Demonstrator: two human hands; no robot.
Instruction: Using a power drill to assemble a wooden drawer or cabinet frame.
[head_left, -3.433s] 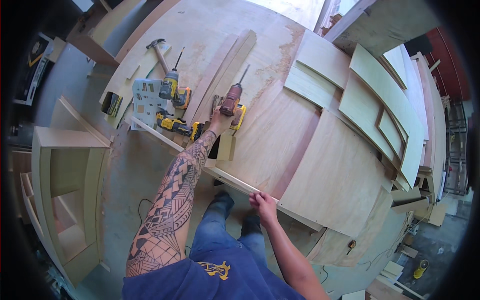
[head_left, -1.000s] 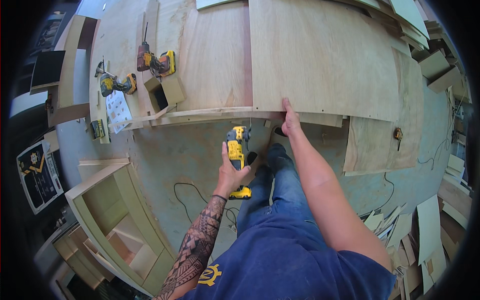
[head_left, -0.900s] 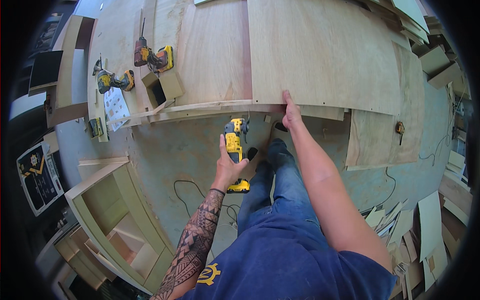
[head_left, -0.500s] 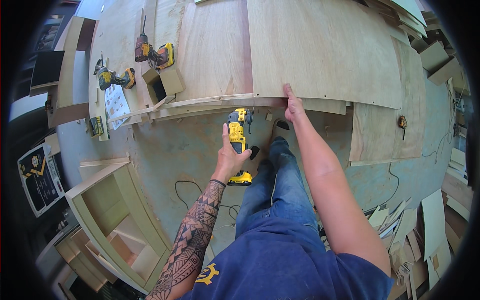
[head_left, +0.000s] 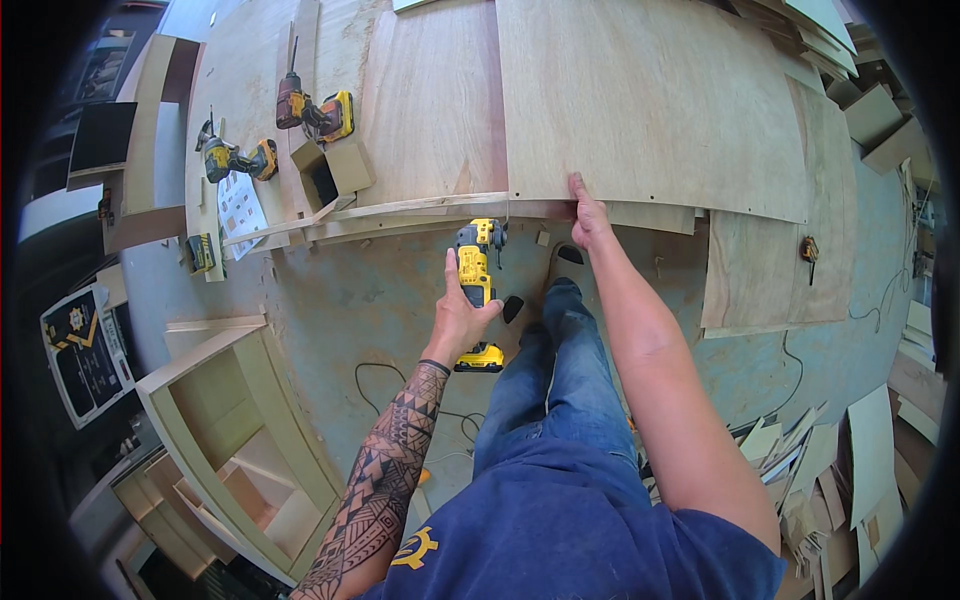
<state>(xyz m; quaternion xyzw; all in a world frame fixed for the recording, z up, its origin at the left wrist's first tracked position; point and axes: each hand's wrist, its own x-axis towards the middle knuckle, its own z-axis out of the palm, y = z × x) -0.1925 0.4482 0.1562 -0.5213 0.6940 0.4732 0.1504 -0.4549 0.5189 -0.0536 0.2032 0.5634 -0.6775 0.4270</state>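
My left hand [head_left: 462, 322] is wrapped round the body of a yellow-and-black cordless oscillating multi-tool [head_left: 474, 262]. The tool's head lies at the near edge of the workbench, by a seam in the sheets, and its battery hangs toward me. Whether the blade touches the wood is too small to tell. To the right, my right hand [head_left: 590, 216] grips the near edge of a plywood sheet [head_left: 650, 110], thumb on top and the other fingers hidden beneath. Wooden strips [head_left: 400, 208] run along the edge left of the seam.
Two cordless drivers, one yellow [head_left: 235, 160] and one dark red [head_left: 310, 110], lie at the left beside an open cardboard box [head_left: 345, 167]. An unfinished cabinet [head_left: 215, 400] stands on the floor at lower left. Offcuts [head_left: 810, 450] pile up at right, and cables cross the floor.
The view has shifted slightly, so the surroundings sit a little lower and to the right. Both hands keep their grips on the multi-tool and the plywood sheet.
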